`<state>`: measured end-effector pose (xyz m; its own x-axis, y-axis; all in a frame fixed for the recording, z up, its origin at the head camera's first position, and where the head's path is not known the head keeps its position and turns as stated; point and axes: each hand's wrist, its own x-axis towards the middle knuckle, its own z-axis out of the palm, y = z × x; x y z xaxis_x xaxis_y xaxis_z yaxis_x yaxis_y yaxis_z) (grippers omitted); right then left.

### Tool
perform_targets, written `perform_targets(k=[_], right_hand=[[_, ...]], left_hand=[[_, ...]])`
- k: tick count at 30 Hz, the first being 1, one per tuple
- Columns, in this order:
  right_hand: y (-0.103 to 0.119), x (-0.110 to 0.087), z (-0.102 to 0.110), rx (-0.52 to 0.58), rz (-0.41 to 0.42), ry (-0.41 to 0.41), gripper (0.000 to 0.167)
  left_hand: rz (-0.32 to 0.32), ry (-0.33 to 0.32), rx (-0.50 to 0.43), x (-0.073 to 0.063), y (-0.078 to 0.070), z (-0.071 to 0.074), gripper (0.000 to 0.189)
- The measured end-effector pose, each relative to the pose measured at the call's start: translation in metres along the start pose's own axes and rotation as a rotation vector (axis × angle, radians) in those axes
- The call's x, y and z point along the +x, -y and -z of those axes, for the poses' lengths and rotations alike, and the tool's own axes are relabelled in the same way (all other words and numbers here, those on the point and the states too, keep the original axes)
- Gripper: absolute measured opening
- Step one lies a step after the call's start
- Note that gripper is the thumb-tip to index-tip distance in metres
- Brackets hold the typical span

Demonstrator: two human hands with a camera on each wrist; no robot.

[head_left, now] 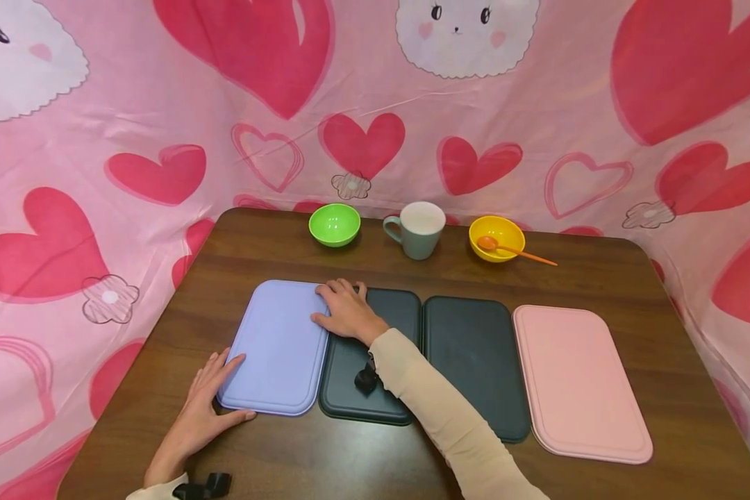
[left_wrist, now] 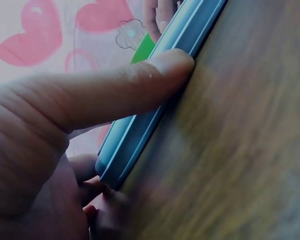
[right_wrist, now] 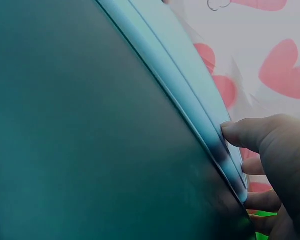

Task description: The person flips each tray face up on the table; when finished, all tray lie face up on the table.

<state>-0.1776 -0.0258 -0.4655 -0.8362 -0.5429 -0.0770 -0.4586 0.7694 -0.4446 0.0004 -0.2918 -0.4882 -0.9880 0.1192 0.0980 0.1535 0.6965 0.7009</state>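
Beige fabric sleeve (head_left: 456,423), near centre. Right hand (head_left: 350,311), fingers spread, touches far right corner of lavender rounded-rectangular board (head_left: 278,351), left on brown wood-grain table (head_left: 275,458). Left hand (head_left: 200,406), spread, touches its near left corner. Dark rounded-rectangular board (head_left: 344,378) just right.

Four boards (head_left: 278,351), two bowls (head_left: 335,238), one mug (head_left: 419,241), spoon (head_left: 526,255)

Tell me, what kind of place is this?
It looks like an indoor table corner set out with kitchen things, though I can't tell which room. A brown table stands in front of a pink cloth with hearts, and on it are a mug and a yellow bowl.
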Motion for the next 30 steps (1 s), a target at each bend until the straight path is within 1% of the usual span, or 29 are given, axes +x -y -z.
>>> perform_targets(k=[9,16,19,24,30], right_hand=[[0.003,0.001,0.001,0.015,0.017,0.000,0.050],[0.002,0.001,0.001,0.027,0.012,0.006,0.048],[0.002,0.001,0.002,0.029,0.009,0.008,0.048],[0.002,0.001,0.003,0.039,0.005,0.016,0.048],[0.002,0.001,0.002,0.059,0.007,0.013,0.049]], left_hand=[[0.038,-0.026,0.014,0.003,-0.003,0.002,0.083],[0.006,-0.064,0.025,0.004,-0.004,0.002,0.079],[0.008,-0.071,0.025,0.005,-0.005,0.002,0.079],[0.036,-0.073,0.026,0.005,-0.008,0.004,0.078],[0.070,-0.091,0.021,0.002,-0.011,0.005,0.083]])
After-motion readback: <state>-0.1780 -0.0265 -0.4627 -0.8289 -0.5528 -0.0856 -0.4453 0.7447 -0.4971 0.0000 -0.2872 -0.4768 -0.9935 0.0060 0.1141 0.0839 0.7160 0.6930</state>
